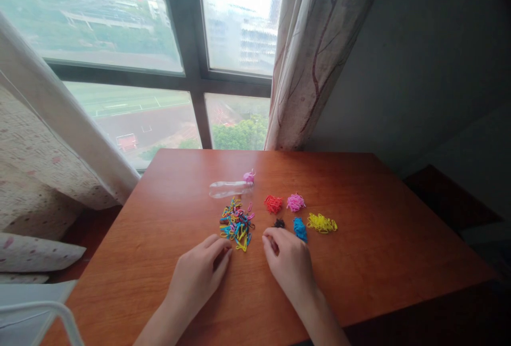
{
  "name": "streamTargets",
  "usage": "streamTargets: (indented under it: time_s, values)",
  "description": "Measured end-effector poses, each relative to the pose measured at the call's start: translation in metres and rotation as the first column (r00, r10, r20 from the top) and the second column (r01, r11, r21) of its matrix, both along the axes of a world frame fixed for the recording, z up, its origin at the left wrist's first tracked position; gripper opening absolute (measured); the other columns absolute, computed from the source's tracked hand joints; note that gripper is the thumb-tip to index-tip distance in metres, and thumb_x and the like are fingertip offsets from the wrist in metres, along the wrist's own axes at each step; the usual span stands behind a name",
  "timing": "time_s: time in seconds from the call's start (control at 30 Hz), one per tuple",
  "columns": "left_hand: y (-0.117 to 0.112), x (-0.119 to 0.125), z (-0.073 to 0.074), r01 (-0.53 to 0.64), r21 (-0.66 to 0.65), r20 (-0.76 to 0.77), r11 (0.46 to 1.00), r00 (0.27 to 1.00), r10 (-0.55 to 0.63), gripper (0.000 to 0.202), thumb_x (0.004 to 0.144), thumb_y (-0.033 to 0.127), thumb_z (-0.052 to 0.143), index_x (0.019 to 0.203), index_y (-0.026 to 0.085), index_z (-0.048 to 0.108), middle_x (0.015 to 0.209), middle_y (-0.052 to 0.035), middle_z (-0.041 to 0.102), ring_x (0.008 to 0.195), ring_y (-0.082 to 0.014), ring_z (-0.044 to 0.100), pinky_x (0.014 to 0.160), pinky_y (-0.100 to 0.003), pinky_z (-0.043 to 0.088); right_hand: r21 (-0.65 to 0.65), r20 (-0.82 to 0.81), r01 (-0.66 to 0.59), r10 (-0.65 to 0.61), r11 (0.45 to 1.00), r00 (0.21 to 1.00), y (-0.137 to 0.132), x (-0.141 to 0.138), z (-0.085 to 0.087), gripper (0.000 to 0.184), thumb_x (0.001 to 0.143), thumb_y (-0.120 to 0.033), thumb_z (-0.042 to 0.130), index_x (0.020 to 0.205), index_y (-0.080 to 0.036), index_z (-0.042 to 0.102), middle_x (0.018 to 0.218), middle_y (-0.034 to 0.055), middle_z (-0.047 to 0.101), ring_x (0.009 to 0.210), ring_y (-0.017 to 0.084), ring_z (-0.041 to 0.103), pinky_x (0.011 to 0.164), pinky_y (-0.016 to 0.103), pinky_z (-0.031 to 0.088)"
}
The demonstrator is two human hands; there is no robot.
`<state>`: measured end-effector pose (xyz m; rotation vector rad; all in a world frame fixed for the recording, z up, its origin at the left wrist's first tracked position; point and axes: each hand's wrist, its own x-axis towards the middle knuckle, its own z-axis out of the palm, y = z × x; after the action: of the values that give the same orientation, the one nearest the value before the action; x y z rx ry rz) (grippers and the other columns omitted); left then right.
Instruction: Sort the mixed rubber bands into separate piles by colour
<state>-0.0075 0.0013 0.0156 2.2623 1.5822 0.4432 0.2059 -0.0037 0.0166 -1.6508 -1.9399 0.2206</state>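
Observation:
A mixed pile of small rubber bands (236, 224) in several colours lies on the wooden table. Just below its left side, my left hand (202, 266) rests with its fingers curled and the thumb close to the index finger. My right hand (288, 258) is to the right of the pile, fingers bent into a pinch. Whatever either hand may hold is hidden or too small to make out. A black rubber band heap (279, 223) and a blue rubber band heap (299, 229) sit just beyond my right hand. Farther off are red (273, 204), pink (296, 202) and yellow rubber bands (322, 223), each in its own heap.
Behind the mixed pile lies a clear plastic container (227, 189) with something pink (249, 176) at its right end. The wooden table (159, 207) reaches to the window (195, 69), between curtains (315, 48). A white-framed object (43, 309) stands at the lower left.

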Motion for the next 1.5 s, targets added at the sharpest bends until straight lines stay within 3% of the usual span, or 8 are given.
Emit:
streamTargets:
  time_s: [0.2,0.4,0.7,1.13,1.5]
  values:
    - [0.006,0.004,0.005,-0.022,0.050,-0.002,0.998,1.000,0.022,0.019,0.094,0.026,0.045,0.096,0.027,0.064,0.090,0.0016,0.069,0.075,-0.0138,0.067,0.064,-0.022,0.045,-0.060,-0.033,-0.064,0.062,0.996,0.998,-0.027,-0.024,-0.016,0.017,0.090,-0.012,0.051,0.078,-0.022,0.057,0.070,-0.0018,0.063,0.064,0.014,0.060,0.061,0.024,0.034]
    - [0.017,0.013,0.014,-0.065,0.105,-0.118,0.992,0.990,0.077,0.018,0.094,0.028,0.046,0.099,0.027,0.063,0.100,0.0018,0.070,0.075,-0.0154,0.069,0.059,-0.023,0.042,-0.085,-0.039,-0.052,0.049,0.995,0.998,-0.028,-0.027,-0.019,0.015,0.088,-0.011,0.054,0.078,-0.023,0.056,0.073,-0.0024,0.063,0.065,0.014,0.059,0.061,0.025,0.032]
    - [0.028,0.027,0.021,-0.069,0.065,-0.326,0.996,0.942,0.086,0.021,0.097,0.032,0.041,0.100,0.027,0.062,0.106,-0.0004,0.070,0.078,-0.0172,0.070,0.051,-0.023,0.033,-0.100,-0.057,-0.049,0.043,0.994,0.997,-0.029,-0.027,-0.019,0.016,0.087,-0.010,0.055,0.078,-0.023,0.056,0.073,-0.0025,0.062,0.069,0.015,0.058,0.062,0.026,0.031]
    - [0.028,0.027,0.014,-0.058,0.079,-0.310,0.995,0.947,0.080,0.021,0.097,0.031,0.041,0.097,0.027,0.062,0.098,0.0008,0.070,0.079,-0.0182,0.069,0.054,-0.026,0.033,-0.073,-0.087,-0.059,0.052,0.996,0.995,-0.028,-0.027,-0.022,0.015,0.086,-0.010,0.054,0.079,-0.023,0.056,0.075,-0.0023,0.063,0.070,0.015,0.059,0.062,0.026,0.031]
    - [0.014,0.015,0.006,-0.047,0.123,-0.146,0.991,0.987,0.064,0.016,0.095,0.029,0.046,0.097,0.027,0.063,0.099,0.0019,0.071,0.079,-0.0163,0.070,0.060,-0.024,0.042,-0.106,-0.045,-0.036,0.032,0.994,0.998,-0.026,-0.031,-0.016,0.012,0.086,-0.013,0.060,0.083,-0.024,0.058,0.076,-0.0033,0.066,0.069,0.015,0.061,0.060,0.026,0.030]
